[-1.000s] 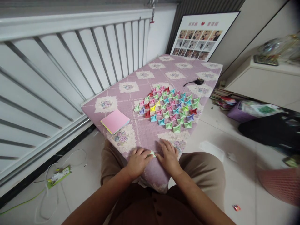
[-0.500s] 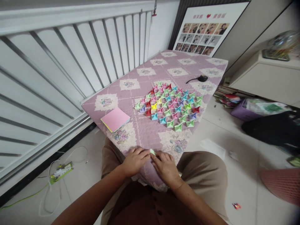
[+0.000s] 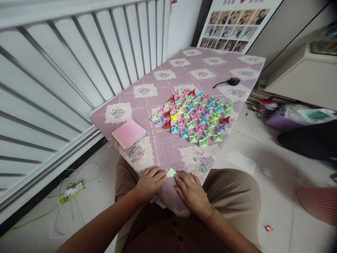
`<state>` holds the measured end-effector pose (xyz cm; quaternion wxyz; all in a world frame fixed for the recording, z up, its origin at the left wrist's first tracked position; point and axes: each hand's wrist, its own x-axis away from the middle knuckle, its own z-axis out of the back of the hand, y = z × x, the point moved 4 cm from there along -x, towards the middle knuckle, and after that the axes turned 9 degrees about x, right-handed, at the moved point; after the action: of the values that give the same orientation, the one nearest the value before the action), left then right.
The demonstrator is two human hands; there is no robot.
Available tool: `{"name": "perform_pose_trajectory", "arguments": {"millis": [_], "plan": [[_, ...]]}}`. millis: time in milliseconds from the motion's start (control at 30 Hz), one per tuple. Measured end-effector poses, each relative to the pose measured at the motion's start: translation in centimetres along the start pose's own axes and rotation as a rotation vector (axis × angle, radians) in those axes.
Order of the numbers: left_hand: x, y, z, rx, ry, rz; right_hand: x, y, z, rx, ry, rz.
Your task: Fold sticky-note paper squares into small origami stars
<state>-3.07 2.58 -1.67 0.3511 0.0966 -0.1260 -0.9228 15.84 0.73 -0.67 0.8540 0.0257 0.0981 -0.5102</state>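
A small pale green folded paper [image 3: 171, 172] lies near the front corner of the cloth-covered table [image 3: 165, 151], between my two hands. Resting on the cloth to its left is my left hand [image 3: 150, 183], fingers laid flat and fingertips touching the paper's left corner. My right hand [image 3: 191, 189] also lies open and flat, its index fingertip at the right corner of the paper. Beyond them, many folded paper pieces [image 3: 195, 117] in green, pink, blue, red, yellow and purple stand in rows. A stack of square paper [image 3: 129, 133], pink on top, sits at the left.
A black object with a short cord [image 3: 233, 81] lies toward the table's far right. The white railing [image 3: 105, 52] borders the left side. A photo board [image 3: 231, 28] leans at the back. On the floor are a power strip [image 3: 72, 191] and a pinkish ribbed bin [image 3: 318, 203].
My hands have spread slightly apart, and more of the green paper shows between them. The right hand has shifted a little to the right. The camera view has tilted slightly.
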Motion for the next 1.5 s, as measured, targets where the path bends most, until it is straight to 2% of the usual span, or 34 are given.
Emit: {"name": "perform_pose_trajectory", "arguments": {"millis": [133,333,567,767,867,967,1067,1300,1500], "plan": [[0.0,0.0,-0.1,0.017,0.026,0.010,0.3,0.3,0.0,-0.015,0.010,-0.079],[0.0,-0.1,-0.3,0.049,0.051,0.008,0.4,0.4,-0.1,-0.053,0.033,-0.102],[-0.1,-0.2,-0.5,0.051,0.053,0.015,0.5,0.5,-0.5,-0.077,0.047,-0.192],[-0.2,-0.1,0.1,0.084,0.034,0.032,0.4,0.5,0.1,-0.108,0.061,-0.194],[-0.3,0.0,0.5,0.121,0.037,0.063,-0.5,0.8,0.3,-0.176,0.051,-0.260],[-0.4,0.3,0.8,0.154,0.047,0.116,-1.8,1.1,0.2,-0.222,0.048,-0.352],[-0.6,0.7,1.1,0.211,0.073,0.172,-2.6,1.0,0.1,-0.246,0.049,-0.376],[-1.8,1.0,1.3,0.410,0.279,0.458,-2.4,0.8,0.4,-0.296,0.091,-0.352],[-3.2,1.1,1.2,0.395,0.234,0.618,-2.1,0.6,0.6,-0.299,0.132,-0.273]]}}
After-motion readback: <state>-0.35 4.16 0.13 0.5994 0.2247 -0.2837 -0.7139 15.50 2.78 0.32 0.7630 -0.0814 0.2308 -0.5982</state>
